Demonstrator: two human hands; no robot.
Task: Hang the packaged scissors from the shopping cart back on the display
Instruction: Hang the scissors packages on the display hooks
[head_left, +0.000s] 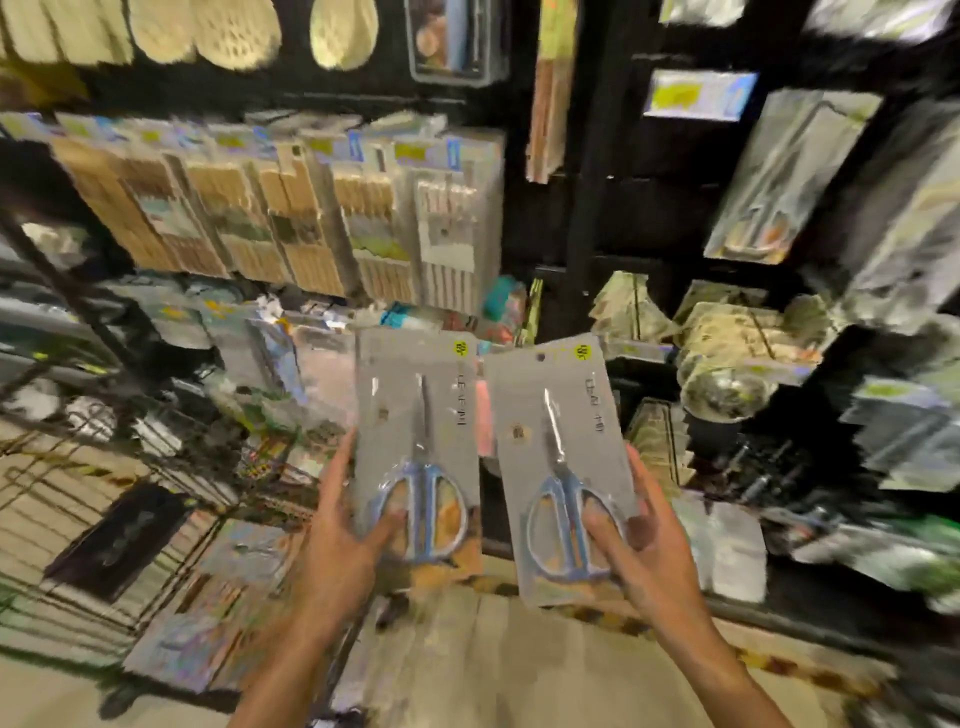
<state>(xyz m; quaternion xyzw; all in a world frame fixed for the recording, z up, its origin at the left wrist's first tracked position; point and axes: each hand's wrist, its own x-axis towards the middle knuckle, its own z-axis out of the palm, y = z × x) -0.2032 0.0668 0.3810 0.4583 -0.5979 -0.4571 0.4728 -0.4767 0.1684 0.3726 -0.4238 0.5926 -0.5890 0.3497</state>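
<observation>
A: Item one?

B: Left pack: grey card, upright, blue-handled scissors under clear film, blades up, yellow sticker at the top right corner. Held in the left hand, thumb across the front over the handles, fingers curled behind the left edge.

A: Item two?

B: Right pack: same card, same scissors, tilted slightly left, with a hang hole near its top edge. Held in the right hand, thumb on the front at the handles, fingers wrapped round the right edge.

A: How do the two sit?

B: Side by side in mid-air, edges near each other but apart, both in front of the display, neither on a hook.

A: Cart?

B: Wire cart, lower left, beside the left forearm. Flat packets lie in it; the contents are too blurred to name.

A: Display stock?

B: Upper left, a row of chopstick packs hanging close together. Above them, pale round perforated items. Upper right, long clear packets hanging at an angle. Middle right, a shelf of patterned goods, kind unclear.

A: Picture quality?

B: Heavy blur throughout; the print on both cards is unreadable.
</observation>
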